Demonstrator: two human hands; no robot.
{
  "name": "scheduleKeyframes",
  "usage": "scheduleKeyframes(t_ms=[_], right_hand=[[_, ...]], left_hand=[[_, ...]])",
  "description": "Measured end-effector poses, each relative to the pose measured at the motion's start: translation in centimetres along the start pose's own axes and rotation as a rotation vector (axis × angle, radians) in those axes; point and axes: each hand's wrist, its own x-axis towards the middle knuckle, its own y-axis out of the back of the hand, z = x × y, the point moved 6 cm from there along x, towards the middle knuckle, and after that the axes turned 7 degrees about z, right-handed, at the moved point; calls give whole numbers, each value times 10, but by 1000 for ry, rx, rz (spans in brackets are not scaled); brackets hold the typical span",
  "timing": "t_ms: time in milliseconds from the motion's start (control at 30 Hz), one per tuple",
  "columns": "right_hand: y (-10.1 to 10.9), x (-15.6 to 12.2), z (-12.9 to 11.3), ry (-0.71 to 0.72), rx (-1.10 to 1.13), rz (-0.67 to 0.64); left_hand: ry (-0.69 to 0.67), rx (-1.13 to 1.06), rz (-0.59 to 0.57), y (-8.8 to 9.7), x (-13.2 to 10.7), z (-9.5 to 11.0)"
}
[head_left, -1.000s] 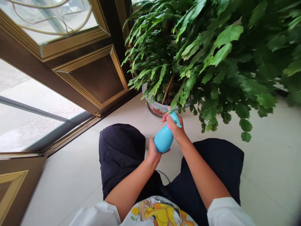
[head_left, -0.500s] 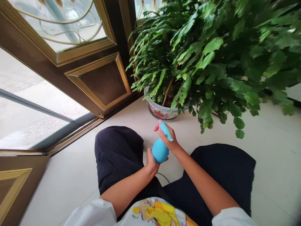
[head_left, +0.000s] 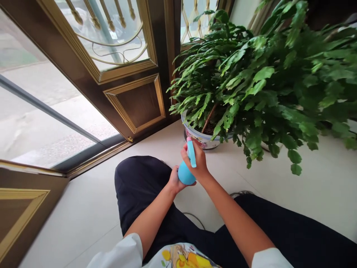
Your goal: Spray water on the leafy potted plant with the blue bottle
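Note:
A blue spray bottle [head_left: 186, 174] with a pink nozzle is held up between my two hands, its nozzle pointing away from me. My left hand [head_left: 175, 180] cups the lower part of the bottle from beneath. Around the spray head, my right hand [head_left: 199, 160] is wrapped, its fingers at the trigger side, partly hidden by the head. Just beyond the nozzle stands a leafy green potted plant [head_left: 240, 93] in a white flowered pot [head_left: 205, 141], with dark soil showing around the stem.
On the left is a brown door [head_left: 136, 98] with gold trim and glass, beside an opening to the outside. Pale floor tiles [head_left: 267, 175] lie around my bent legs in dark trousers [head_left: 139, 186]. Plant stems spread far to the right.
My view has shifted, so door and plant sit further right and lower. The bottle has tipped, its nozzle now nearer the pot in view. My right leg has spread outward.

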Motion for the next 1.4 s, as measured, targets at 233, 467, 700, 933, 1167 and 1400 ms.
scheduleKeyframes(t_ms=[233,467,700,933,1167,1400], right_hand=[[0,5,9,-105,10,-12],[5,6,28,-224,75,65],[13,11,35,-254,65,134],[24,15,24,-275,96,196],[48,26,1,-279,104,205],[68,40,-18,-241,129,243]], left_hand=[[13,3,-18,-7,-10,2],[-10,70,42,-9,-12,6],[20,93,45,-20,-10,11],[67,70,-46,-29,-21,17],[94,123,-123,-49,-34,19],[54,103,-103,-71,-46,17]])
